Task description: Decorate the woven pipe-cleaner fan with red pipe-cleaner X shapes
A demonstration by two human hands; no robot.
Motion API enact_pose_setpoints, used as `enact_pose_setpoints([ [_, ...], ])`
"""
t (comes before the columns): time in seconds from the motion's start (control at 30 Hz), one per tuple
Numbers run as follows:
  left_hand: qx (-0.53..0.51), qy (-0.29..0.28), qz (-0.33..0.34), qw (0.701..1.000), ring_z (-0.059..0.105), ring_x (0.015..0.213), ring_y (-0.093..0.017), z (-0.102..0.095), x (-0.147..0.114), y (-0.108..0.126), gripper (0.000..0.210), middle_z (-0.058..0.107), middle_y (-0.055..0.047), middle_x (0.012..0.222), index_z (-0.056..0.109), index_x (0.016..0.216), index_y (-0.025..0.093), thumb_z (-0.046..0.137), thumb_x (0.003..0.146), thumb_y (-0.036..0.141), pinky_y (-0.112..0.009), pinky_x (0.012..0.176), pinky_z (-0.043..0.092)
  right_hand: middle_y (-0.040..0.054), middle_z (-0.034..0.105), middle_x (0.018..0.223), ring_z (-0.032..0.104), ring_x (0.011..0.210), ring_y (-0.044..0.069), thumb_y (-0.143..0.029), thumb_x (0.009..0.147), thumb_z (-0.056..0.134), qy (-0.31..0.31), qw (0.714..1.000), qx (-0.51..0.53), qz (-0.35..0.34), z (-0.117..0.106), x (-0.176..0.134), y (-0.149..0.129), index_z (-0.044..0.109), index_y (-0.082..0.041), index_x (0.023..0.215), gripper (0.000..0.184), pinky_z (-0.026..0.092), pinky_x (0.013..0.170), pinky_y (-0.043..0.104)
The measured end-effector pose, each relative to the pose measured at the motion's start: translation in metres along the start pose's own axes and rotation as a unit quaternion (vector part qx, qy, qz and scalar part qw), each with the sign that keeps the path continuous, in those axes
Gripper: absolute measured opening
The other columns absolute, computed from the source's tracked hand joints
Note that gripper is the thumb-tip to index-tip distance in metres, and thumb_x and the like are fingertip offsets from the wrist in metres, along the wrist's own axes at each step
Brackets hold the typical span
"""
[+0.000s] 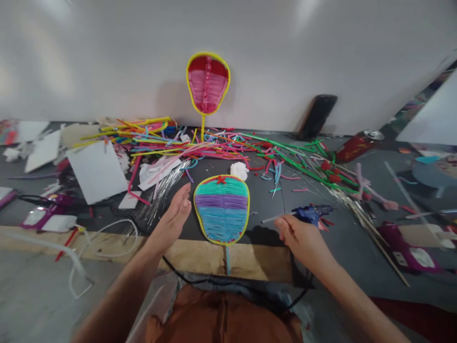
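Left hand (pixel 174 218), fingers outstretched, holds nothing; right hand (pixel 302 236) curls at a pale rod (pixel 268 220), grip unclear. Between them, a striped panel (pixel 223 202) overlaps the near edge of the tabletop (pixel 259 201). Steadying its yellow rim (pixel 223 243) would likely help.

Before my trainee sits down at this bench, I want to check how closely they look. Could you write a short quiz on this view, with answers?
1. Which of the person's hands is nearer the blue tool?
2. True or false: the upright pink-and-red piece at the back is edged in yellow.
3. Which colour is the middle band of the striped piece at the front?
a) green
b) purple
c) blue

Key:
1. The right hand.
2. True.
3. b) purple.
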State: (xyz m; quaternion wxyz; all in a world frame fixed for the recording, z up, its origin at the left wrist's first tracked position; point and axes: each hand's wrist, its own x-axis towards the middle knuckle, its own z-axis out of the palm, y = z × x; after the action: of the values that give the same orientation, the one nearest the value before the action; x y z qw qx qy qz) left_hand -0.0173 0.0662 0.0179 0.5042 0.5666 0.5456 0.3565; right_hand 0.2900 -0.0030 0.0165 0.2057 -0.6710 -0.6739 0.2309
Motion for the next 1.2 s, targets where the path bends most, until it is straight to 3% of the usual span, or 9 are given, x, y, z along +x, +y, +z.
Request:
enact_pose_setpoints([
  [0.13, -0.152, 0.009, -0.077, 0.985, 0.036, 0.133, -0.027, 0.005, 0.015, 0.006, 0.05, 0.031, -0.006, 0.15, 0.045, 0.13, 0.03, 0.049, 0.085, 0.052, -0.042, 0.106, 0.031, 0.0095, 0.071, 0.089, 0.067, 0.068, 0.017, -0.024, 0.089, 0.04, -0.048, 0.988, 0.145, 0.014, 0.002, 0.037, 0.002, 0.052, -0.016, 0.12, 0.035, 0.052, 0.063, 0.028],
  [0.23, -0.226, 0.022, -0.113, 0.967, 0.052, 0.118, -0.023, 0.008, 0.02, 0.015, 0.042, 0.037, -0.007, 0.146, 0.052, 0.122, 0.027, 0.053, 0.085, 0.047, -0.035, 0.092, 0.043, 0.0124, 0.064, 0.114, 0.066, 0.074, 0.015, -0.017, 0.085, 0.046, -0.101, 0.968, 0.222, 0.057, 0.011, 0.064, -0.001, 0.05, -0.018, 0.126, 0.04, 0.052, 0.062, 0.025],
  [0.33, -0.257, 0.051, -0.143, 0.955, 0.061, 0.096, -0.017, 0.01, 0.024, 0.025, 0.034, 0.046, -0.006, 0.137, 0.056, 0.115, 0.026, 0.057, 0.083, 0.039, -0.028, 0.075, 0.049, 0.0093, 0.066, 0.108, 0.063, 0.065, 0.012, -0.017, 0.086, 0.049, -0.141, 0.94, 0.293, 0.101, 0.019, 0.084, -0.005, 0.051, -0.02, 0.125, 0.039, 0.051, 0.054, 0.021],
  [0.43, -0.276, 0.046, -0.142, 0.95, 0.062, 0.076, -0.013, 0.015, 0.029, 0.033, 0.035, 0.064, -0.005, 0.107, 0.057, 0.112, 0.023, 0.064, 0.078, 0.03, -0.024, 0.065, 0.048, 0.0083, 0.067, 0.099, 0.062, 0.064, 0.012, -0.019, 0.085, 0.051, -0.149, 0.922, 0.339, 0.114, 0.021, 0.093, -0.008, 0.049, -0.018, 0.127, 0.041, 0.051, 0.05, 0.019],
  [0.67, -0.288, -0.026, -0.062, 0.955, 0.063, 0.072, -0.015, 0.029, 0.038, 0.058, 0.028, 0.068, -0.003, 0.079, 0.066, 0.093, 0.014, 0.073, 0.067, 0.021, -0.026, 0.07, 0.049, 0.0018, 0.065, 0.08, 0.058, 0.055, 0.009, -0.027, 0.083, 0.059, -0.147, 0.872, 0.451, 0.125, 0.016, 0.093, -0.011, 0.06, -0.018, 0.106, 0.025, 0.051, 0.048, 0.018],
  [0.87, -0.262, -0.06, -0.015, 0.963, 0.064, 0.072, -0.015, 0.024, 0.035, 0.094, 0.032, 0.071, -0.004, 0.083, 0.069, 0.099, 0.014, 0.073, 0.068, 0.021, -0.028, 0.071, 0.05, 0.0015, 0.063, 0.098, 0.058, 0.061, 0.008, -0.035, 0.083, 0.055, -0.087, 0.856, 0.501, 0.092, -0.01, 0.085, -0.02, 0.058, -0.023, 0.106, 0.025, 0.052, 0.053, 0.02],
  [1.0, -0.25, -0.056, 0.074, 0.964, 0.064, 0.094, -0.025, 0.013, 0.037, 0.113, 0.031, 0.071, -0.008, 0.097, 0.068, 0.103, 0.016, 0.068, 0.073, 0.026, -0.04, 0.086, 0.049, 0.0052, 0.06, 0.106, 0.06, 0.077, 0.014, -0.023, 0.072, 0.052, 0.032, 0.903, 0.429, 0.005, -0.032, 0.085, -0.012, 0.063, -0.02, 0.096, 0.026, 0.052, 0.059, 0.027],
  [1.1, -0.259, -0.04, 0.143, 0.954, 0.061, 0.105, -0.027, 0.003, 0.042, 0.121, 0.03, 0.07, -0.008, 0.106, 0.068, 0.104, 0.017, 0.066, 0.076, 0.026, -0.041, 0.09, 0.047, 0.0045, 0.063, 0.086, 0.057, 0.075, 0.015, -0.014, 0.059, 0.043, 0.135, 0.932, 0.332, -0.047, -0.044, 0.085, 0.002, 0.06, -0.017, 0.059, 0.017, 0.047, 0.062, 0.026],
  [1.2, -0.273, -0.023, 0.175, 0.946, 0.06, 0.107, -0.027, -0.006, 0.048, 0.125, 0.029, 0.07, -0.007, 0.108, 0.068, 0.104, 0.017, 0.066, 0.076, 0.026, -0.041, 0.091, 0.047, -0.0015, 0.049, 0.053, 0.045, 0.052, 0.011, -0.014, 0.054, 0.037, 0.172, 0.938, 0.301, -0.029, -0.049, 0.083, 0.014, 0.047, -0.019, 0.046, 0.014, 0.037, 0.051, 0.024],
])
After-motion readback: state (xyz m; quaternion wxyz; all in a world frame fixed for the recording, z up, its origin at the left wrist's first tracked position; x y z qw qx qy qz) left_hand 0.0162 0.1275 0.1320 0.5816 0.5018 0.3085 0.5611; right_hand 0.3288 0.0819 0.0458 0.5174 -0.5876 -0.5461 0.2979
